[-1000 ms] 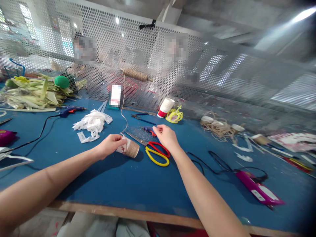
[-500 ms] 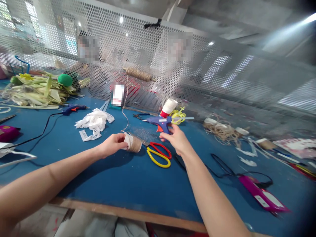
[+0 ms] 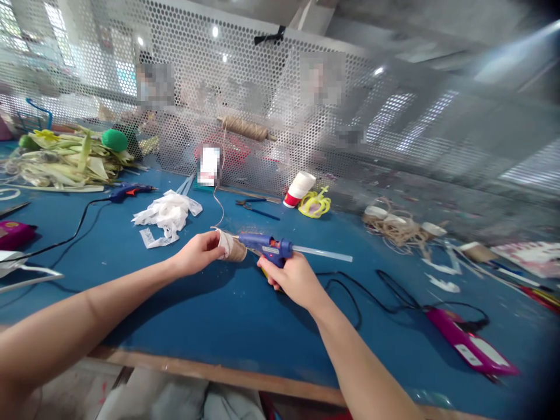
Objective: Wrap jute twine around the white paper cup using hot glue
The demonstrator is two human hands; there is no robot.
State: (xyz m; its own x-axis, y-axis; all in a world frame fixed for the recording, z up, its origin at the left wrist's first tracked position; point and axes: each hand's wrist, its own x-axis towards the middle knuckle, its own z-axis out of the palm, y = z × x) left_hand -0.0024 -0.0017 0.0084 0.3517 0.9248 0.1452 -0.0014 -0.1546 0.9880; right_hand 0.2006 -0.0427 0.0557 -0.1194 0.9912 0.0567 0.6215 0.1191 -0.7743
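My left hand [image 3: 200, 252] is closed round the rim of a small white paper cup [image 3: 233, 247] wrapped in brown twine, which lies tilted just above the blue table. A loose strand of twine [image 3: 220, 210] runs from it up toward the mesh. In my right hand [image 3: 294, 277] is a blue hot glue gun [image 3: 266, 245], fingers wrapped round its handle. Its nozzle is at the cup's twine-covered side; whether it touches I cannot tell. A clear glue stick [image 3: 324, 253] juts from the gun's back. Scissors lie mostly hidden behind the gun and right hand.
A twine spool [image 3: 245, 128] hangs at the perforated metal screen [image 3: 188, 87]. Crumpled white plastic [image 3: 168, 213], pliers [image 3: 258, 209], a red-and-white cup [image 3: 299, 189] and a second glue gun [image 3: 129, 192] lie beyond my hands. A magenta power strip [image 3: 472, 341] and black cord are at right.
My right hand has brought the glue gun down and left, from above the scissors to the wrapped cup. The cup has shifted slightly up and left in my left hand.
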